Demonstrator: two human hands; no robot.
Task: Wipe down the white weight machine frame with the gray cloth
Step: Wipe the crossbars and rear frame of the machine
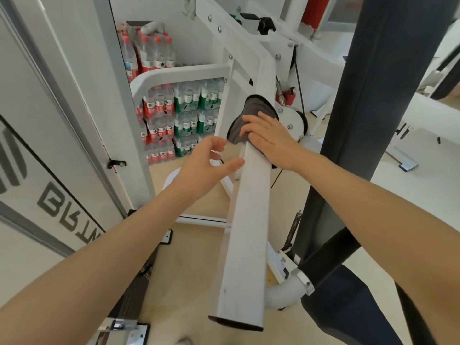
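Up on the white bar, my right hand (270,139) lay flat with its fingers nearly straight, pressing the gray cloth (245,123) down on the white weight machine frame (249,220). The cloth was bunched over the top of the sloping bar, and part of it hung down the left side of the bar under my fingertips. My left hand (211,165) was just beside the bar on its left. It held nothing. Its fingers were loose and a little bent, and the thumb tip looked like it touched the bar's edge, though I could not be sure.

The bar ran from its open, dark end near me up to the cloth, where it met other white parts with bolts. A dark post (361,120) stood to the right of the bar, and my right arm crossed in front of it. Below that post was a dark padded part (348,307) with a shiny ring at a white bent tube.

Behind the frame, packs of water bottles (174,115) with red and green labels were stacked on the floor, and more stood higher up. A white wall panel (49,170) with gray letters was on the left. The floor (194,270) was pale tan.
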